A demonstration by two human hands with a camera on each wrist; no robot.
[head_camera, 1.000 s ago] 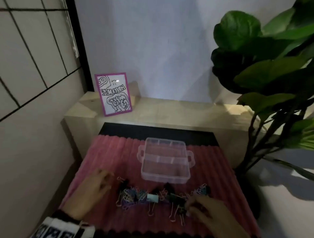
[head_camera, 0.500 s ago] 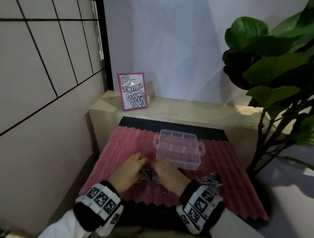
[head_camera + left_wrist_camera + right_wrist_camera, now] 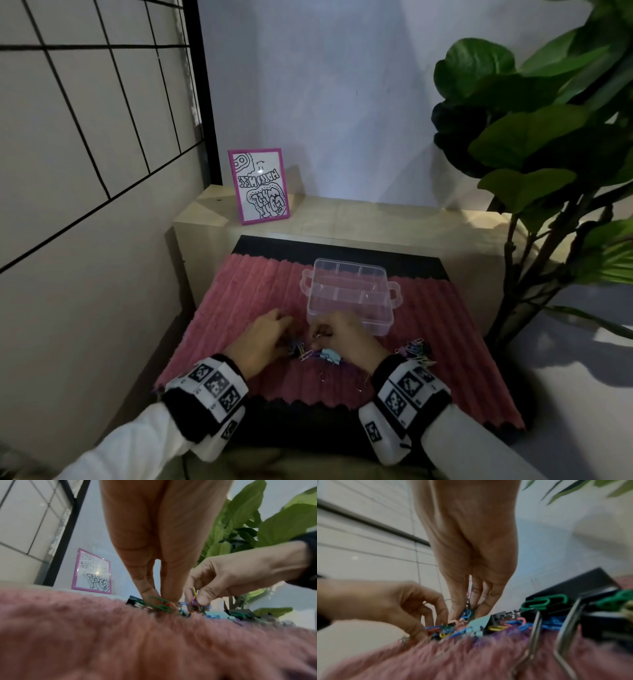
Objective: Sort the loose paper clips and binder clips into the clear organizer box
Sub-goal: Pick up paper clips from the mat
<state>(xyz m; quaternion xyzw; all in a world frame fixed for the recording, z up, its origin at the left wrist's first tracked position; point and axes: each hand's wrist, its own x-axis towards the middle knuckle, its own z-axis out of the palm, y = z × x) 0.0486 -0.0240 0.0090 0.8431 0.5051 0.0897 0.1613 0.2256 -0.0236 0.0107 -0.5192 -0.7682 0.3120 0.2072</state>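
Note:
The clear organizer box (image 3: 349,294) stands open on the pink ribbed mat (image 3: 239,308), just beyond my hands. Loose coloured paper clips (image 3: 306,353) and a light blue binder clip (image 3: 330,357) lie in a heap between my hands. My left hand (image 3: 161,599) points its fingers down and pinches a green paper clip (image 3: 160,605) on the mat. My right hand (image 3: 467,613), close beside it, pinches a small bunch of coloured paper clips (image 3: 194,597). In the head view both hands' backs hide their fingertips.
A second heap of clips (image 3: 416,349) lies to the right of my right wrist, with black binder clips (image 3: 599,615) among them. A pink-framed picture (image 3: 258,186) stands on the wooden ledge behind. A big-leaved plant (image 3: 534,154) rises at the right, and a wall is close on the left.
My hands have come together from the two ends of the clip row onto its left part. Over the last half second they have stayed there, fingers working in the heap.

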